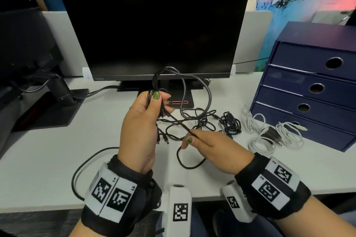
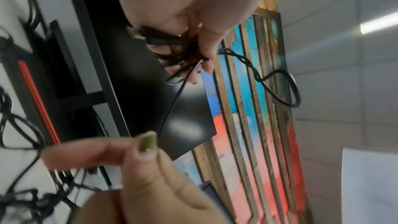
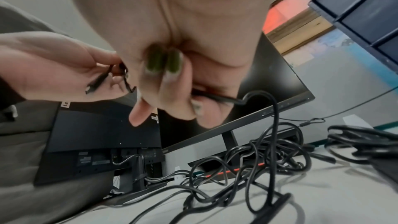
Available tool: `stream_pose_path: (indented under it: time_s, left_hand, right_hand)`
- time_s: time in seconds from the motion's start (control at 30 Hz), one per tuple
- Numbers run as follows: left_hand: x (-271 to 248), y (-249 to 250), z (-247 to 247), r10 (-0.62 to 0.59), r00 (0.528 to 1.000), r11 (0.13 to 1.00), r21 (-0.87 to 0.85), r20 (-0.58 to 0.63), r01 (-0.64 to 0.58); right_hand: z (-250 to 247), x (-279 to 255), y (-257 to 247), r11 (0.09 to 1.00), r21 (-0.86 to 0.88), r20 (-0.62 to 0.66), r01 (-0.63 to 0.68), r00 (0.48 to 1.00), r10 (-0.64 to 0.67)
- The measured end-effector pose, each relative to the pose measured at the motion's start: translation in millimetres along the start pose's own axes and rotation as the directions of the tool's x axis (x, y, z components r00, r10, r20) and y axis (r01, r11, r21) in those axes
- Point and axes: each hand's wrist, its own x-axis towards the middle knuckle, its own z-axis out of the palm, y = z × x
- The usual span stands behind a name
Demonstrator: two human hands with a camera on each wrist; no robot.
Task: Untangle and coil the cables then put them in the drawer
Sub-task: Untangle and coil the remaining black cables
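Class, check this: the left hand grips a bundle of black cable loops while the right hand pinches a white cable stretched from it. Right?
Not quite. The cable pinched by the right hand is black, not white, as the head view shows. The left hand does grip the black loops.

A white counter [image 1: 48,140] carries a dark, switched-off monitor [image 1: 152,23] on a black stand with a red stripe at its base [image 1: 177,102]. To the left stands a second monitor [image 3: 103,135], seen from behind on its arm mount. Low grey divider panels [image 1: 63,44] run along the back edge. Beyond them hangs a wall panel [image 2: 254,108] painted blue, white and coral — crossed by wooden slats. Grey wall tiles [image 2: 344,91] sit beside it, and a strip light [image 2: 379,23] glows above.
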Motion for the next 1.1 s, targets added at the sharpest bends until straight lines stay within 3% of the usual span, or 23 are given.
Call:
stream_pose_path:
  time_s: [0.1,0.17,0.23,0.3,0.4,0.5,0.63,0.73,0.93,1.0,1.1]
  left_hand:
    - [2.7,-5.2,-5.0,0.161,0.985,0.957,0.253,-0.064,-0.14]
    - [6.3,-9.1,-10.2,0.231,0.972,0.9,0.391,-0.049,-0.194]
    - [8.3,-11.2,-11.3,0.216,0.976,0.884,0.431,-0.026,-0.184]
    - [8.5,-12.6,-10.4,0.172,0.985,0.884,0.442,-0.003,-0.153]
    - [7.3,-16.2,-8.2,0.14,0.989,0.843,0.519,0.048,-0.145]
    - [7.2,-16.9,-6.8,0.133,0.985,0.819,0.547,0.111,-0.172]
    - [7.1,-12.9,-9.0,0.106,0.978,0.823,0.536,0.177,-0.186]
    - [8.4,-5.6,-14.7,0.088,0.963,0.825,0.523,0.256,-0.214]
    - [4.8,-0.2,-15.6,0.024,0.868,0.772,0.543,0.495,-0.331]
    - [2.5,-3.0,-12.1,0.007,0.844,0.753,0.553,0.536,-0.357]
    - [0.4,-7.1,-7.9,0.019,0.867,0.779,0.536,0.498,-0.325]
  right_hand:
    - [2.7,-5.2,-2.8,0.987,0.157,0.031,0.043,0.998,-0.048]
    - [4.0,-7.4,-2.1,0.94,0.319,-0.074,0.118,0.992,-0.1]
    - [0.6,-7.2,0.3,0.869,0.451,-0.22,0.202,0.969,-0.11]
    - [-8.5,-5.8,-0.4,0.806,0.516,-0.369,0.288,0.925,-0.094]
    - [-28.6,-4.0,-0.4,0.724,0.588,-0.562,0.359,0.826,0.047]
    - [-44.6,-1.1,6.5,0.709,0.601,-0.655,0.369,0.736,0.173]
    - [-54.0,1.6,16.2,0.715,0.584,-0.723,0.385,0.646,0.243]
    - [-58.0,0.4,20.4,0.72,0.598,-0.718,0.352,0.635,0.286]
    - [-52.6,2.4,17.3,0.754,0.622,-0.667,0.211,0.647,0.369]
    - [-49.1,4.2,16.3,0.809,0.572,-0.662,0.139,0.66,0.355]
    - [-40.7,8.7,19.9,0.935,0.355,-0.675,0.024,0.699,0.238]
